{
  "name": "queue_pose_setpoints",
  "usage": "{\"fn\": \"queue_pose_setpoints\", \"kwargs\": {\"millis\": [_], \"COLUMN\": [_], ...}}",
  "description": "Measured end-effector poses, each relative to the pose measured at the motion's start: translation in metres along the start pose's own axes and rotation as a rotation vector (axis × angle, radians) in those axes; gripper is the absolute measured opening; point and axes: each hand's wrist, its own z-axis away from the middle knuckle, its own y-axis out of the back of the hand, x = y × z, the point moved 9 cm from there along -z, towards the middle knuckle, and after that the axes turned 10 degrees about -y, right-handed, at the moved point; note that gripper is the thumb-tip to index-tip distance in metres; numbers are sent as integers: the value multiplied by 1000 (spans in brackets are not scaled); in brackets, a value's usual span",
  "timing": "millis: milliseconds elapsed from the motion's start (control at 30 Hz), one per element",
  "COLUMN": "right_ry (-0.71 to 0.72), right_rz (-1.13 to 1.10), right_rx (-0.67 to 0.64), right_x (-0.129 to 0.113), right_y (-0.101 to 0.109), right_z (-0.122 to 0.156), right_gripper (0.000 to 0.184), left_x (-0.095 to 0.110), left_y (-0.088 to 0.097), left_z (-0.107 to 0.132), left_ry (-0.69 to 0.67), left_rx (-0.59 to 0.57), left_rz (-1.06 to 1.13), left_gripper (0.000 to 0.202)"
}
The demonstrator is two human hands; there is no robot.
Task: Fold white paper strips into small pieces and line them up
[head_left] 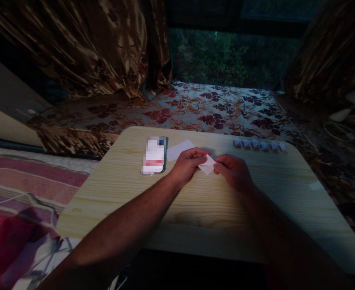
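Note:
Both hands meet over the middle of a light wooden table [213, 209]. A small folded piece of white paper [208, 165] is pinched between them. My left hand [187, 164] grips its left side with closed fingers. My right hand [233, 171] holds its right edge, fingers curled. A loose white paper sheet [179, 150] lies flat just behind my left hand. A phone [153, 155] lies to the left of that sheet.
A row of several small folded paper pieces [259, 144] lies near the table's far right edge. Behind the table spreads a floral cloth [207, 106] under patterned curtains [89, 44] and a dark window [232, 56]. A striped bedspread [23, 185] lies at left.

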Motion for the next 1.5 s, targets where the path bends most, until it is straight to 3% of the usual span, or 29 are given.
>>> {"fn": "queue_pose_setpoints", "kwargs": {"millis": [367, 567, 867, 1033, 1333, 1500], "right_ry": [23, 72, 138, 259, 143, 108], "right_rz": [-20, -147, -109, -17, 59, 54], "right_rx": [-45, -23, -71, -92, -106, -49], "right_x": [0, -3, -2, -15, -8, -6], "right_y": [-2, 0, 0, -1, 1, 5], "right_z": [2, 1, 1, 5, 1, 1], "right_gripper": [13, 22, 16, 13, 8, 7], "left_x": [0, -3, 1, 2, 1, 1], "left_y": [-3, -4, -6, -5, -9, -13], "left_z": [0, 1, 3, 3, 4, 5], "left_ry": [27, 22, -21, -23, -12, -21], "left_rx": [7, -25, -53, -51, -78, -117], "left_rz": [53, 36, -55, -90, -91, -107], "left_gripper": [21, 23, 21, 20, 21, 23]}}
